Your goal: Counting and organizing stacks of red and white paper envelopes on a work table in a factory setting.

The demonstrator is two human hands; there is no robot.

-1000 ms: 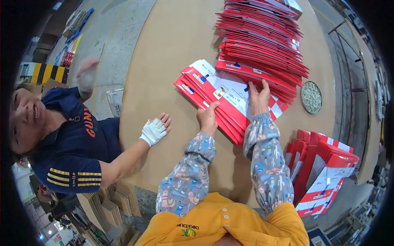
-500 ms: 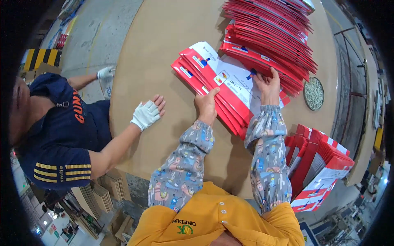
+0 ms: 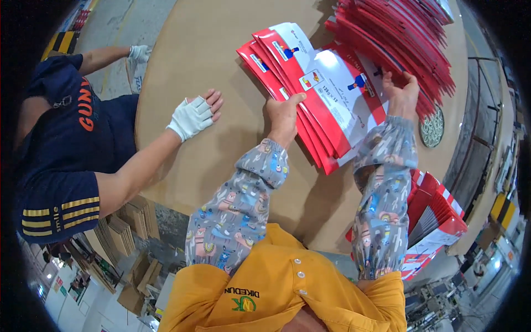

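At left, a co-worker's white-gloved hand (image 3: pixel 192 118) rests on the broad brown tabletop (image 3: pixel 204 50); at centre, a fanned batch of flat, glossy red-and-white cartons (image 3: pixel 326 108) lies aslant, the left hand (image 3: pixel 284 116) closed on its near edge, thumb uppermost. At right: right hand (image 3: pixel 401 97), fingers parted, grip impossible to tell; dense leaning stack of red cartons (image 3: pixel 395 47); just beside it, round shallow dish (image 3: pixel 443 126) of pale green rings (image 3: pixel 431 130).

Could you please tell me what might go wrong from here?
The overlapping pile might slide if the right hand, at its near edge, disturbs it. The dish close beside that pile could get knocked. The packets at the left hand are unevenly fanned, so some may slip.
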